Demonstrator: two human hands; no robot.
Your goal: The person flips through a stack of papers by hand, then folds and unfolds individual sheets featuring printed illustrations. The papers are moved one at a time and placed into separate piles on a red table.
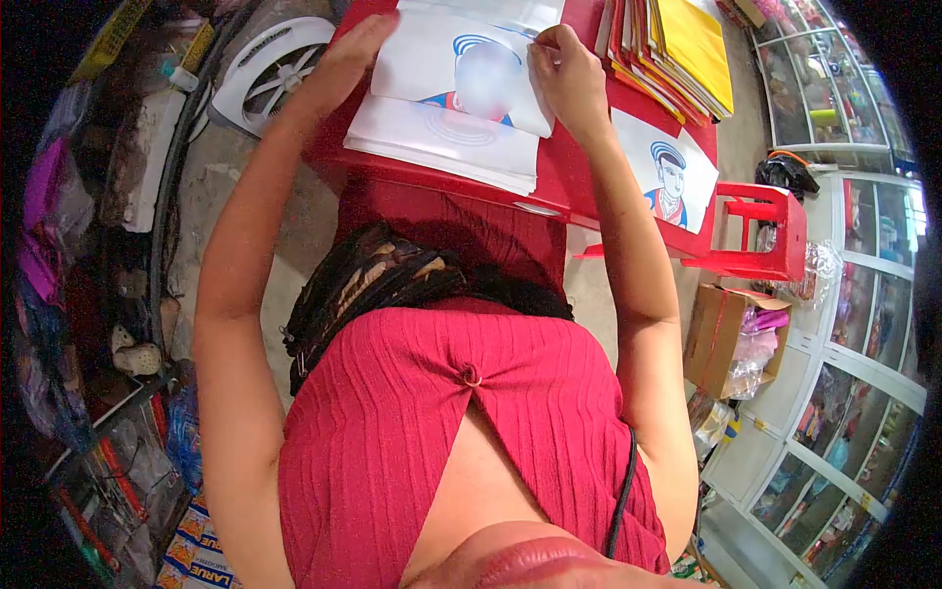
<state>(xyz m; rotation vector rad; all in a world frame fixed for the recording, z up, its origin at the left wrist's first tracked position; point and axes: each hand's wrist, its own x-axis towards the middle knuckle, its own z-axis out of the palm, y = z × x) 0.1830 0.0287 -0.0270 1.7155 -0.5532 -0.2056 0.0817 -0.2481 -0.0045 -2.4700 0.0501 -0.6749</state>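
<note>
A printed sheet (422, 59) with a drawn figure in a striped cap is lifted a little above a stack of white paper (392, 137) on the red table (579, 167). My left hand (361, 47) is at the sheet's left edge, its fingers partly hidden and blurred. At the sheet's upper right corner my right hand (569, 74) has its fingers pinched together; what lies between them is too small to make out. Another print with a capped figure (670, 182) lies on the table to the right of my right forearm.
Yellow and red folders (695, 49) are piled at the table's back right. A red stool (756, 231) stands at the right, with an open cardboard box (736, 339) below it. Glass-fronted shelves (854, 294) line the right side. A white fan (275, 74) is at the left.
</note>
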